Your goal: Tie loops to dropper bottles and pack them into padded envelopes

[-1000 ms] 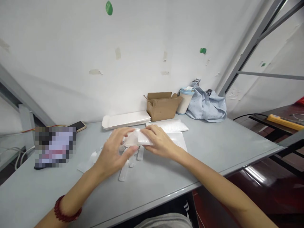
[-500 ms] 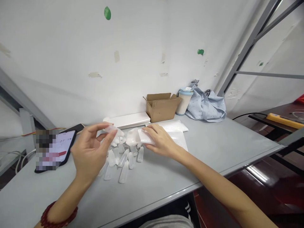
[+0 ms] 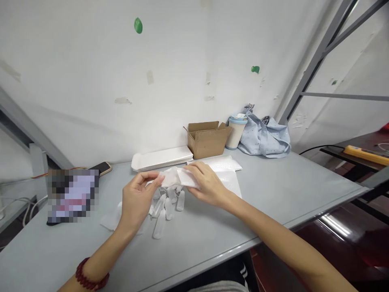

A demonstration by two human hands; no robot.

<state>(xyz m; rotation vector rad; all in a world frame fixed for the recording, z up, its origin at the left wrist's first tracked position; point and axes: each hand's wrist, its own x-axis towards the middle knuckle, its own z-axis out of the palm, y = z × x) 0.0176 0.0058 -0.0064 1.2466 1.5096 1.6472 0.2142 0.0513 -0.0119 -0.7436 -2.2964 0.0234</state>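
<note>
My right hand [image 3: 208, 184] wraps around a white pouch [image 3: 187, 177], fingers on top and thumb underneath. A crumpled, translucent white part [image 3: 170, 177] sticks out of the pouch's left end. Thumb and index finger of my left hand [image 3: 142, 190] pinch the left edge of this translucent part. Beneath the hands lies a loose pile of small, translucent, tongue-shaped plastic pieces [image 3: 159, 223], partly hidden by my left hand. Another translucent white piece [image 3: 113, 218] rests left of the pile, behind my left wrist.
White bubble mailers [image 3: 229, 180] lie right of the pile. Behind stand flat white boxes [image 3: 162, 157], an open cardboard box [image 3: 209, 142], a lidded cup [image 3: 236, 132] and a light-blue cloth bag [image 3: 264, 136]. A phone [image 3: 73, 194] lies at left.
My left hand has moved right, from holding a translucent piece apart from the pouch to pinching at the pouch's left end. My right hand keeps its hold. The view has shifted slightly.
</note>
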